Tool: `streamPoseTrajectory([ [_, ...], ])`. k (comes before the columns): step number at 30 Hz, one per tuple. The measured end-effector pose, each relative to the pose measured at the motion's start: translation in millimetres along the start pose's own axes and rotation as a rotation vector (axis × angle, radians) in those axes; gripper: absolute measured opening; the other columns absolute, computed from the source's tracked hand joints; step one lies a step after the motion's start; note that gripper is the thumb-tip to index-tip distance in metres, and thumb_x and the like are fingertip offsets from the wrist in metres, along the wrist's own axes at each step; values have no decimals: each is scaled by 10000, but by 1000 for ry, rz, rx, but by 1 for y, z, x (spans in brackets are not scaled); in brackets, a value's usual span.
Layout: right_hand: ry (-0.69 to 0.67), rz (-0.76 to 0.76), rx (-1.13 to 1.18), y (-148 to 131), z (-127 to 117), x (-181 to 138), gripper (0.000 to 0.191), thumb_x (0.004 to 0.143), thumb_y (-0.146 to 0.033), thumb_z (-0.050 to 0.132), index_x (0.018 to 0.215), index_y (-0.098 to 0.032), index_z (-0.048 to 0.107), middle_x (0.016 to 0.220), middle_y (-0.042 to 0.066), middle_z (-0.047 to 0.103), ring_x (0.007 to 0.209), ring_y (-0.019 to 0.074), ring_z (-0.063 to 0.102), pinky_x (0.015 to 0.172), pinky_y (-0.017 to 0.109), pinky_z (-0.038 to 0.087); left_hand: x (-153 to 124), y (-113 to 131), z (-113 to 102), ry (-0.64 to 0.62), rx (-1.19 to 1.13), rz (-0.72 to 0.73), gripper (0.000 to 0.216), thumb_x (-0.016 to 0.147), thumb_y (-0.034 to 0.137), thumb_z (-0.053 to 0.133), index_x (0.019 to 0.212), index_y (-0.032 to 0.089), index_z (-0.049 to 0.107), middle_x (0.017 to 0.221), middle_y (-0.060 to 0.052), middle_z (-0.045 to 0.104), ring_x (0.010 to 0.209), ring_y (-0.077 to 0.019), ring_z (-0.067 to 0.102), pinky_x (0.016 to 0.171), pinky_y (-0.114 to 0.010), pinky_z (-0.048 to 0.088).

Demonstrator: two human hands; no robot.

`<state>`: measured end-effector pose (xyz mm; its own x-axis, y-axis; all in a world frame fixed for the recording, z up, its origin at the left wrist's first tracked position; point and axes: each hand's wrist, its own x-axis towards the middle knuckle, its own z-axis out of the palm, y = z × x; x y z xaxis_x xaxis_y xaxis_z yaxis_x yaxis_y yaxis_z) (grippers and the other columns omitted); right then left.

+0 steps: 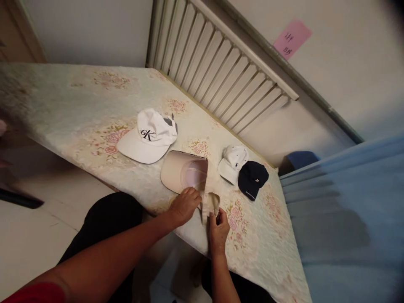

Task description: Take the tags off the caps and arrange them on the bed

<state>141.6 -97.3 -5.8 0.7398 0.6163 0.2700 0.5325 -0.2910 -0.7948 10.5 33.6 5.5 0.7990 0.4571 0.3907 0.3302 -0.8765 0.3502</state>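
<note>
A: Where is the beige cap (172, 171)?
B: At the near edge of the counter (284, 248), between the white lettered cap (147, 141) on its left and a pair of caps on its right. It is turned so that its hollow shows, with the brim to the left.

A: What is each hand doing?
B: The left hand (186, 204) is grasping the cap's near edge, fingers curled over it; I can't make out the thumb. The right hand (219, 225) is pinching a beige fabric band (205, 208) at the cap's right end, between thumb and fingers.

A: Why hold it at two places?
B: My guess is that the left steadies the body so the right can handle the soft band without the whole cap sliding. Having the hollow exposed probably makes that band easier to get at. Whether there's a buckle in the right fingers, I can't tell.

A: And the others?
B: The lettered cap sits crown up, just beside the beige one, its brim toward the near left. Over on the right, the smaller white cap (232, 163) touches the navy cap (253, 179), which is on its near right side. Neither hand touches those three; their spacing seems to leave the near edge free for handling.
</note>
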Motion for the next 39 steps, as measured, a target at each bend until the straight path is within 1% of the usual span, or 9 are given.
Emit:
streamPoseTrajectory([
  [4, 5, -12, 17, 1, 1, 0, 352, 783, -412, 587, 1030, -164, 623, 928, 60, 670, 837, 209, 591, 774, 315, 446, -4, 2, 4, 28, -8, 38, 234, 915, 142, 427, 1054, 154, 615, 1080, -86, 615, 1086, -213, 505, 1040, -421, 316],
  [7, 8, -11, 8, 3, 2, 1, 360, 779, -419, 588, 1029, -163, 624, 923, 64, 670, 838, 212, 592, 783, 320, 446, -7, 2, 6, 40, 23, 43, 272, 911, 133, 424, 1117, 153, 602, 1176, -93, 604, 1173, -213, 487, 1090, -428, 269],
  [11, 50, 5, -1, 7, 4, 1, 393, 758, -434, 603, 1031, -153, 630, 916, 79, 671, 848, 223, 595, 795, 333, 448, -10, 4, 9, 20, 83, 68, 308, 900, 135, 431, 1167, 136, 585, 1242, -106, 590, 1224, -229, 473, 1104, -425, 261],
  [16, 48, 17, 6, 11, 5, 1, 427, 777, -425, 569, 1077, -126, 618, 998, 119, 664, 925, 246, 597, 855, 364, 438, -14, 7, 12, 5, 116, 83, 356, 907, 153, 420, 1240, 120, 542, 1316, -117, 548, 1276, -228, 439, 1124, -402, 236],
  [19, 44, 28, 15, 11, 5, 1, 442, 782, -426, 552, 1092, -117, 612, 1019, 130, 659, 946, 253, 597, 871, 372, 434, -15, 11, 12, -6, 105, 76, 369, 934, 212, 406, 1281, 137, 505, 1352, -112, 520, 1308, -214, 408, 1130, -397, 220],
  [23, 53, 19, 26, 10, 5, 1, 438, 777, -428, 548, 1078, -118, 620, 1008, 135, 666, 931, 254, 606, 859, 366, 440, -15, 17, 14, -37, 85, 73, 447, 925, 333, 457, 1329, 139, 450, 1385, -119, 489, 1342, -216, 366, 1134, -404, 202],
  [29, 35, 8, 15, 8, 5, 2, 416, 792, -407, 505, 1061, -113, 620, 988, 141, 672, 926, 255, 614, 839, 354, 446, -13, 31, 27, -68, 58, 97, 504, 892, 354, 514, 1343, 143, 438, 1400, -125, 475, 1342, -232, 363, 1135, -417, 205],
  [34, 33, 15, -9, 7, 5, 2, 389, 797, -400, 494, 1044, -131, 628, 916, 112, 680, 846, 242, 622, 768, 327, 457, -8, 45, 36, 19, -1, 89, 578, 889, 286, 500, 1422, 139, 332, 1448, -135, 415, 1359, -233, 335, 1132, -407, 215],
  [39, 45, -3, -18, 8, 5, 2, 375, 803, -411, 501, 1028, -142, 634, 909, 107, 683, 845, 239, 626, 758, 313, 453, -3, 51, 36, 84, -30, 78, 542, 890, 224, 465, 1407, 114, 346, 1396, -143, 475, 1326, -232, 383, 1125, -395, 237],
])
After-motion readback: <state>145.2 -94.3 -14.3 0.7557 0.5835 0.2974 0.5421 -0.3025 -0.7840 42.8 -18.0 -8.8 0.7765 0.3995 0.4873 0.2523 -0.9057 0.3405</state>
